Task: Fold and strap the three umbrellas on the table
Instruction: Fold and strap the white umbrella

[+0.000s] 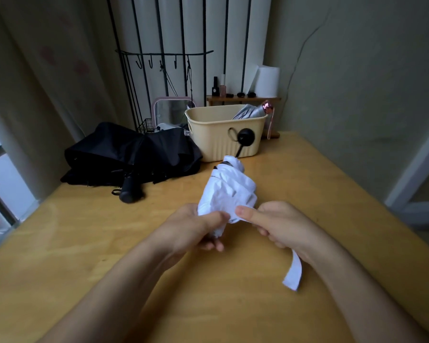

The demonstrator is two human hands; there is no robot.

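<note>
The left hand [196, 226] is curled round the near end of the white umbrella [228, 191], thumb laid across the bunched cloth, while the right hand [280, 226] presses its thumb on the fabric where the strap [294, 273] seems to leave the canopy. Its fingers are curled, and the strap's loose end hangs out beneath the palm. The umbrella is held just above the table [332, 181], pointing away from the person, its black handle [245, 136] toward the cream basket [223, 134]. The folds look puffy and uneven, so the step in hand is likely tightening the roll before strapping. To do it well, the left hand should clamp the bundle firmly and turn it one way only, so the panels wrap flat. The right hand should draw the strap taut round the thickest part and in the same direction as the wrap, so that it cannot undo the folds. Slack cloth near the far end could spring loose if the strap is closed too early. Of the others, a silver umbrella [250, 112] rests in the basket, and a black umbrella [131, 154] lies loose and unstrapped on the table to the left.
</note>
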